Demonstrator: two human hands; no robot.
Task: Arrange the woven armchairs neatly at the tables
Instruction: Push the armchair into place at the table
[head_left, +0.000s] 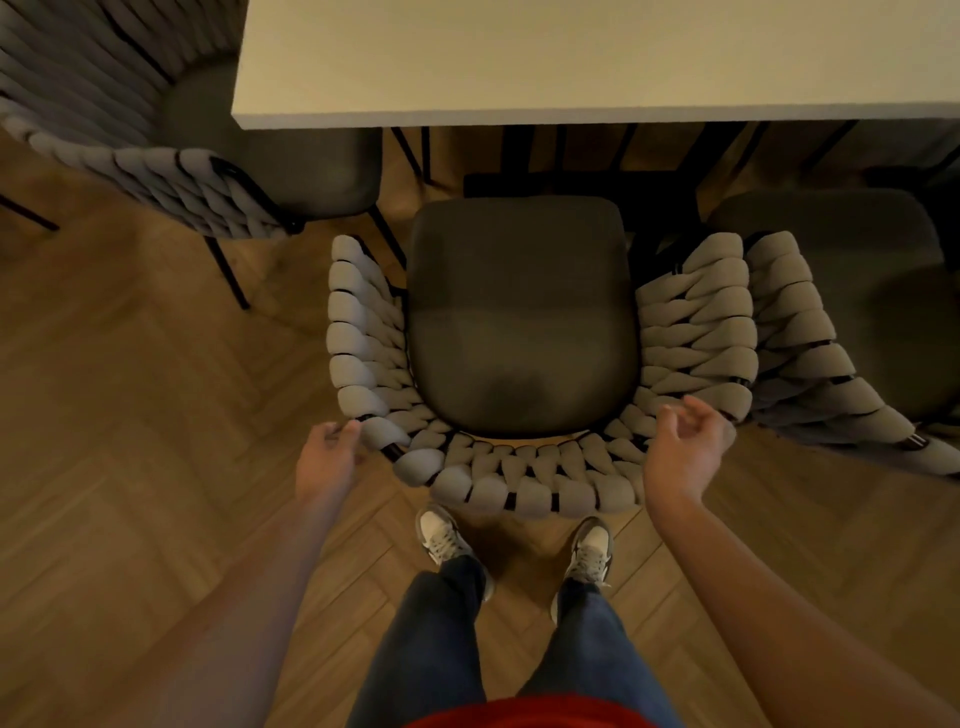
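Observation:
A woven armchair (519, 483) with thick grey braided sides and a dark seat cushion stands right below me, its front toward the white table (571, 57). My left hand (327, 457) sits at the chair's back left corner, fingertips touching the weave, fingers loosely curled. My right hand (685, 447) hovers just at the back right corner with relaxed, slightly curled fingers, holding nothing. A second woven armchair (171, 176) stands at the table's left end. A third armchair (810, 343) is close against the right side of the middle one.
Herringbone wooden floor (130, 415) spreads to the left and behind me. My two feet in light sneakers (441, 535) stand directly behind the chair back. Black table legs (524, 150) show under the tabletop.

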